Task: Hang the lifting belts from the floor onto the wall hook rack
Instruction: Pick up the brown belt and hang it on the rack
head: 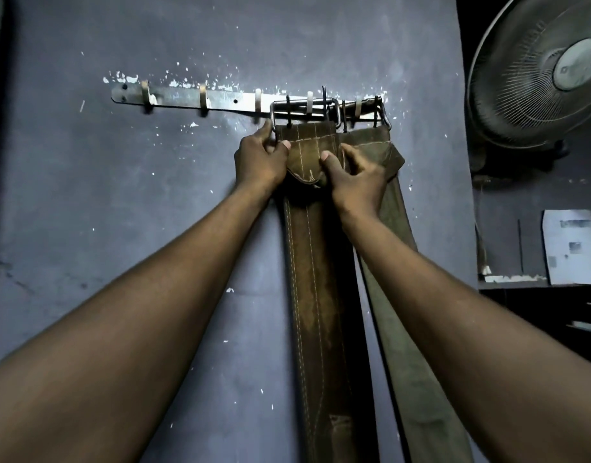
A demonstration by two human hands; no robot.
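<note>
A metal hook rack (pixel 187 101) is screwed to the blue-grey wall, with several pale hooks. A brown stitched lifting belt (pixel 315 279) hangs down from it, its steel buckle (pixel 304 110) looped over a hook right of the rack's middle. My left hand (pixel 259 162) grips the belt's left edge just under the buckle. My right hand (pixel 354 177) pinches the belt's folded top end from the right. Behind it a second, olive-coloured belt (pixel 401 312) hangs from the rightmost hook by its own buckle (pixel 382 115).
The three hooks at the rack's left (pixel 147 98) carry nothing. A wall fan (pixel 541 68) sits at the upper right. Below it is a dark shelf (pixel 538 289) with a white paper (pixel 571 248) leaning on the wall.
</note>
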